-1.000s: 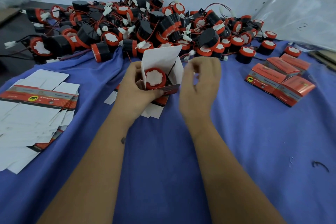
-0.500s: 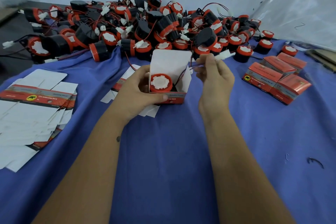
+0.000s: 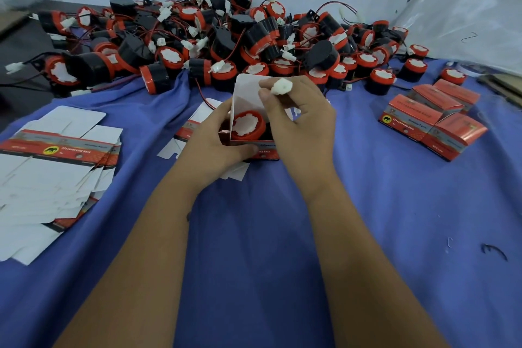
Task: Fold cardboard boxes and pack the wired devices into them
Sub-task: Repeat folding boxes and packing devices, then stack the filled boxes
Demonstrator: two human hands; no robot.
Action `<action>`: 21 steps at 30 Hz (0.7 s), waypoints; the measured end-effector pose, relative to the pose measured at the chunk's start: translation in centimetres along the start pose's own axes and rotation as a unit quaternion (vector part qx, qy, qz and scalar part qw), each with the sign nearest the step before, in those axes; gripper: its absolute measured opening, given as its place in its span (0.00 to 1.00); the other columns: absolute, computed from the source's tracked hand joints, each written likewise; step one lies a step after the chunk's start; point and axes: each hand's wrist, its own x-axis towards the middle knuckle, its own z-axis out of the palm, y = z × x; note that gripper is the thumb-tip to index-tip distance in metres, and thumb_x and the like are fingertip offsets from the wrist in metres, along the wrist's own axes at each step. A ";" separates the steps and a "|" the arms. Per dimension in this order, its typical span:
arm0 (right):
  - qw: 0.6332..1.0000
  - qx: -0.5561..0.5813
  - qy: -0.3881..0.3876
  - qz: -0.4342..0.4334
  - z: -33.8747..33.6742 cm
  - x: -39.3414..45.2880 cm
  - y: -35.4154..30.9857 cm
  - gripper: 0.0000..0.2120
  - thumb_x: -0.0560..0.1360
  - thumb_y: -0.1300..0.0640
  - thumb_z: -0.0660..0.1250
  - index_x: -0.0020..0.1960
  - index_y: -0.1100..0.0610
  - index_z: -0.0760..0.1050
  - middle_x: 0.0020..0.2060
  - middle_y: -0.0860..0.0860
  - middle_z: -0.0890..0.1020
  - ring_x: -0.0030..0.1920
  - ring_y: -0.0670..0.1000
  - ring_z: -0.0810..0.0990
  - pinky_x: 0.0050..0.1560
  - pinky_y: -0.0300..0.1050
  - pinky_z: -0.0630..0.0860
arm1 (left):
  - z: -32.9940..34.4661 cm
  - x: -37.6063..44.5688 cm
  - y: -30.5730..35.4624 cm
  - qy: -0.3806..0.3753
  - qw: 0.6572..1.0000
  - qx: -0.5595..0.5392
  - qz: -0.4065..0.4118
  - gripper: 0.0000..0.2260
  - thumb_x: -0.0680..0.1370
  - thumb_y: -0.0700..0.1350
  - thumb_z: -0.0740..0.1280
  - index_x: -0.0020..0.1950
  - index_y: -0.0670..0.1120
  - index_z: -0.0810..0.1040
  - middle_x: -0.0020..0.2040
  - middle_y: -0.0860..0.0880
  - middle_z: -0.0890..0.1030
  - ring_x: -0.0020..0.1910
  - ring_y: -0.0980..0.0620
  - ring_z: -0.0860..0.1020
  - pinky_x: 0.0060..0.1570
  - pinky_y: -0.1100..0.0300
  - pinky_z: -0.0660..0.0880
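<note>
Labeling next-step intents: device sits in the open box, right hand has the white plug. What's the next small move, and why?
Probably tuck the white connector down into the open box beside the device. The right hand pinches it above the opening, the lid flap stands upright, and the left hand holds the box, so the wire should go in before closing.

Soft, even light is falling from above, leaving the scene fairly dim and bluish. The forearms are casting only faint shadows on the blue cloth (image 3: 395, 220) beneath them. Past the fingers (image 3: 265, 93) of the right hand (image 3: 302, 127), the heap of black and red devices (image 3: 254, 37) is showing slight smearing, and the white plug (image 3: 279, 87) pinched at the fingertips is looking washed out. Off to the right, the plastic sheet (image 3: 466, 14) is catching pale glare. The wide lens is bending and stretching the edges, and the corners are looking soft.
</note>
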 end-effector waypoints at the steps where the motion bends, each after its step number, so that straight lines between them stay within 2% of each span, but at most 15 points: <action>1: 1.000 -0.028 0.003 -0.003 -0.1 0.1 0.3 0.04 0.76 0.64 0.69 0.46 0.62 0.83 0.43 0.49 0.78 0.45 0.44 0.76 0.45 0.31 0.71 | 0.0 0.0 0.0 0.009 1.000 -0.002 -0.007 0.30 0.71 0.38 0.77 0.71 0.53 0.72 0.57 0.59 0.81 0.55 0.62 0.79 0.49 0.70 0.76; 3: 0.994 -0.107 0.002 -0.005 -0.5 0.2 1.1 0.05 0.74 0.65 0.69 0.41 0.62 0.82 0.42 0.51 0.79 0.46 0.51 0.75 0.48 0.42 0.72 | 0.0 0.0 0.0 0.032 0.999 -0.022 -0.023 0.29 0.73 0.38 0.74 0.70 0.55 0.71 0.59 0.58 0.80 0.56 0.62 0.79 0.48 0.69 0.76; 5: 0.986 -0.163 -0.015 -0.016 -0.9 0.4 1.7 0.06 0.73 0.65 0.69 0.38 0.60 0.83 0.41 0.52 0.82 0.45 0.56 0.76 0.50 0.50 0.70 | 0.1 0.0 0.3 0.049 0.997 -0.050 -0.035 0.27 0.75 0.40 0.71 0.71 0.58 0.69 0.60 0.61 0.79 0.54 0.67 0.78 0.46 0.71 0.75; 9: 0.972 -0.219 -0.052 -0.065 -1.3 0.7 1.7 0.04 0.72 0.62 0.72 0.41 0.58 0.85 0.38 0.51 0.82 0.46 0.57 0.76 0.51 0.51 0.69 | 1.0 0.1 0.8 0.074 0.994 -0.065 -0.037 0.18 0.78 0.47 0.69 0.67 0.57 0.73 0.55 0.62 0.80 0.52 0.68 0.78 0.46 0.72 0.73; 11: 0.964 -0.234 -0.077 -0.099 -1.1 0.6 1.6 0.04 0.71 0.63 0.72 0.43 0.60 0.86 0.38 0.54 0.81 0.44 0.59 0.76 0.48 0.55 0.72 | 1.6 0.1 0.8 0.079 0.996 -0.029 -0.026 0.20 0.77 0.49 0.71 0.68 0.53 0.72 0.56 0.60 0.79 0.54 0.65 0.78 0.48 0.71 0.74; 14: 0.958 -0.252 -0.086 -0.104 -0.8 0.6 1.6 0.08 0.74 0.58 0.69 0.44 0.60 0.85 0.38 0.56 0.79 0.43 0.58 0.75 0.46 0.52 0.71 | 1.8 0.3 0.4 0.096 0.995 -0.002 -0.040 0.19 0.76 0.50 0.72 0.65 0.53 0.72 0.54 0.61 0.79 0.51 0.68 0.77 0.43 0.75 0.72; 17: 0.969 -0.230 -0.081 -0.048 -1.1 0.7 1.1 0.08 0.76 0.57 0.68 0.45 0.57 0.85 0.36 0.52 0.81 0.42 0.53 0.75 0.47 0.48 0.70 | 1.9 0.6 0.2 0.114 0.991 0.009 -0.064 0.17 0.76 0.46 0.71 0.63 0.54 0.73 0.51 0.62 0.78 0.46 0.71 0.76 0.38 0.78 0.69; 19: 0.987 -0.142 -0.070 0.025 -1.4 0.9 0.6 0.06 0.76 0.57 0.69 0.46 0.55 0.85 0.40 0.48 0.85 0.46 0.47 0.79 0.49 0.41 0.74 | 2.0 0.6 0.3 0.120 0.990 0.015 -0.068 0.16 0.76 0.46 0.70 0.62 0.55 0.73 0.50 0.62 0.78 0.44 0.73 0.76 0.36 0.79 0.69; 21: 0.992 -0.032 -0.082 0.087 -1.7 1.0 0.1 0.05 0.75 0.57 0.71 0.42 0.54 0.82 0.38 0.45 0.84 0.42 0.42 0.79 0.46 0.37 0.76 | 2.0 0.6 0.4 0.124 0.990 0.016 -0.070 0.16 0.75 0.46 0.70 0.61 0.55 0.74 0.50 0.61 0.79 0.46 0.70 0.77 0.39 0.75 0.71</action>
